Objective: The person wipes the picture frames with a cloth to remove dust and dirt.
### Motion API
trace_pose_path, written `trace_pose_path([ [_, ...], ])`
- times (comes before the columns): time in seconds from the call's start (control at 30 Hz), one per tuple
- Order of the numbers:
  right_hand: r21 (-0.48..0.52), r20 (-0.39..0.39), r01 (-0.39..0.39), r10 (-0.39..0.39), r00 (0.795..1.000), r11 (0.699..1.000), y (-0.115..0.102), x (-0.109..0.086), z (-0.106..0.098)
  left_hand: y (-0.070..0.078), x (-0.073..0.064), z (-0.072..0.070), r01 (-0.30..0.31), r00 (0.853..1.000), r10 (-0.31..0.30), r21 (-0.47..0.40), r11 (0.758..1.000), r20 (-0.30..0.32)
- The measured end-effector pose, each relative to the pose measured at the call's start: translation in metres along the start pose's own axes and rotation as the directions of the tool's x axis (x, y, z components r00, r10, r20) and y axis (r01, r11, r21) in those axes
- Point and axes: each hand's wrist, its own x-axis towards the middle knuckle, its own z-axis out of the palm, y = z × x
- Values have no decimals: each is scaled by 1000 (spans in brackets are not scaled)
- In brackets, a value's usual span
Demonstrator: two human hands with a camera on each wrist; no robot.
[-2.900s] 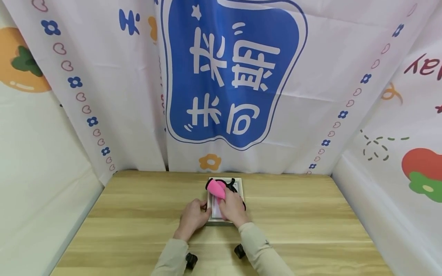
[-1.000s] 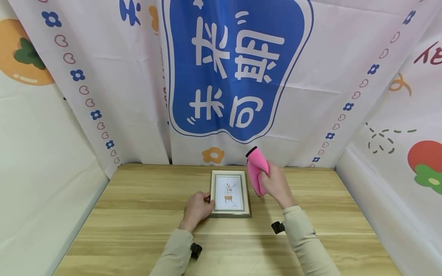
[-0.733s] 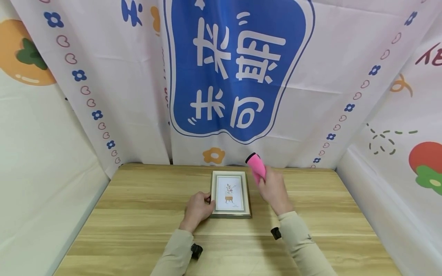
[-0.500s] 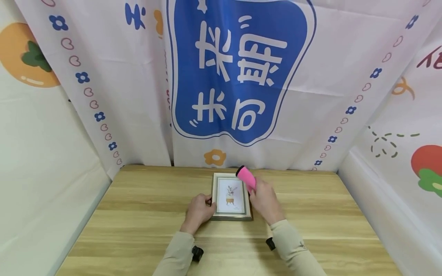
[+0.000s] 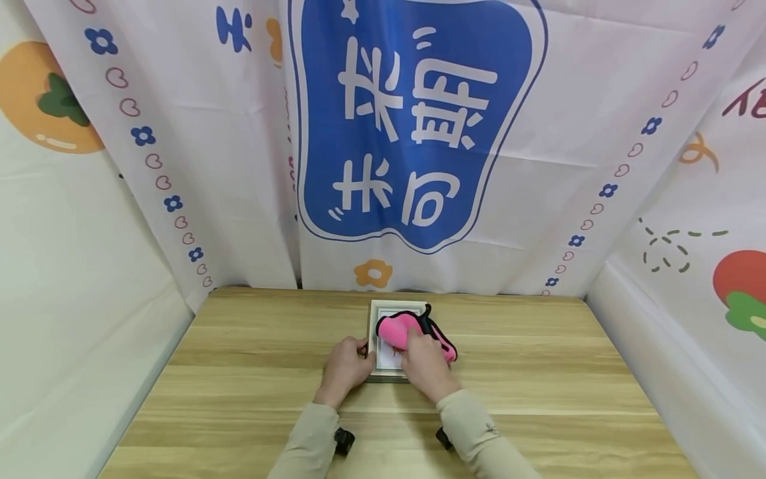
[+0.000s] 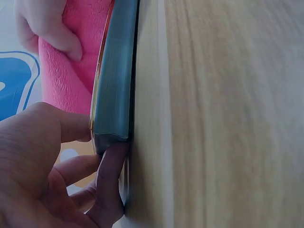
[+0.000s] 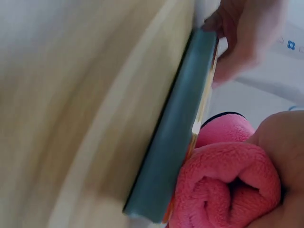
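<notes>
A picture frame (image 5: 374,332) lies face up on the table, pale-rimmed, with a small plant drawing partly covered. My left hand (image 5: 346,369) holds its left edge; in the left wrist view the thumb sits on the rim and curled fingers are at the frame's side (image 6: 114,76). My right hand (image 5: 427,366) grips a pink fluffy cloth (image 5: 396,330) with black edging, bunched over the picture's upper right part. In the right wrist view the cloth (image 7: 228,180) is rolled up inside the hand, against the frame's rim.
The wooden table (image 5: 269,332) runs back to a white curtain (image 5: 556,153) printed with a large blue sign. White printed sheets (image 5: 90,266) hang at both sides. A small black camera (image 5: 344,441) is worn on the left wrist, another (image 5: 443,438) on the right.
The right hand first lifted the cloth off the picture to the right, then brought it back left and down onto the picture. The left hand has stayed at the frame's left edge.
</notes>
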Motion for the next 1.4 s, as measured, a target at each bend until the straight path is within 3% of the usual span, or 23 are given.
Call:
trace_pose_path([
  [0.1, 14, -15, 7, -7, 1000, 1000, -7, -2, 4, -1, -1, -1, -7, 1000, 7, 9, 1000, -4],
  [0.3, 31, -103, 92, -89, 991, 995, -17, -3, 10, -1, 0, -1, -59, 997, 61, 38, 998, -41],
  [0.73, 194, 7, -17, 16, 1000, 981, -33, 0, 17, -4, -4, 0, -115, 992, 117, 48, 992, -46],
  [0.87, 279, 45, -64, 53, 998, 958, -32, 1, 16, -4, -2, 1, -105, 994, 107, 50, 993, -33],
  [1.0, 411, 79, -123, 99, 992, 903, -23, 0, 13, -1, -1, 1, -43, 999, 44, 49, 998, -19],
  [1.13, 585, 122, -203, 162, 979, 785, -13, -3, 1, 1, 0, 1, 3, 1000, -4, 25, 1000, 1],
  [1.23, 673, 142, -249, 208, 968, 697, -8, -7, -16, 1, 0, 0, 5, 1000, -5, 15, 1000, 1],
  [1.3, 699, 136, -263, 237, 962, 665, -4, -10, -29, 0, 1, -1, 8, 1000, -8, 12, 1000, 1],
  [1.4, 714, 104, -257, 265, 959, 651, 4, -15, -47, -2, 2, -2, 15, 1000, -15, 12, 1000, 9],
])
